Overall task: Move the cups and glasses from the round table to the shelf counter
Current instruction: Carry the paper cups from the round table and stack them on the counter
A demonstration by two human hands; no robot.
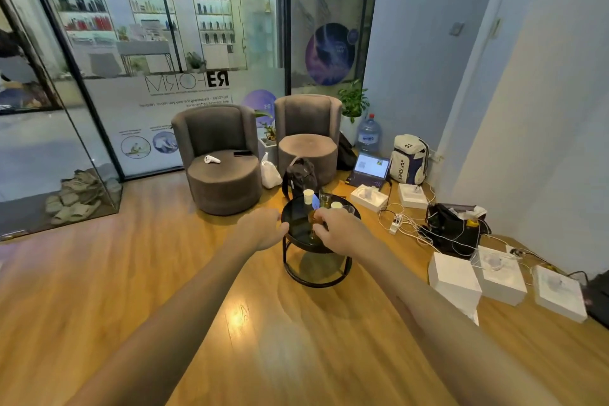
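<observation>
Both arms reach forward over the wood floor toward the small round table (298, 234), which stands just ahead and a little right of centre. The right hand (341, 230) is over the table's near right part, its fingers curled round an amber glass (314, 219) that stands upright near the table's middle; only a sliver of the glass shows past the fingers, so how firm the grip is cannot be told. The left hand (263, 227) hovers at the table's near left rim with its fingers loosely curled and nothing in it, and whether it touches the rim is unclear. The remaining pieces stand in a cluster on the far side of the table: a white paper cup (308, 197), a clear glass (325, 198) to its right, a second pale cup (336, 205) and a low glass (348, 209) at the far right rim. All stand with their long axes vertical, beyond both hands. The right hand is nearer that cluster, but it is occupied; the left hand is free, and would have to cross the tabletop toward the far side to reach the paper cup. The shelf counter is not in view.
</observation>
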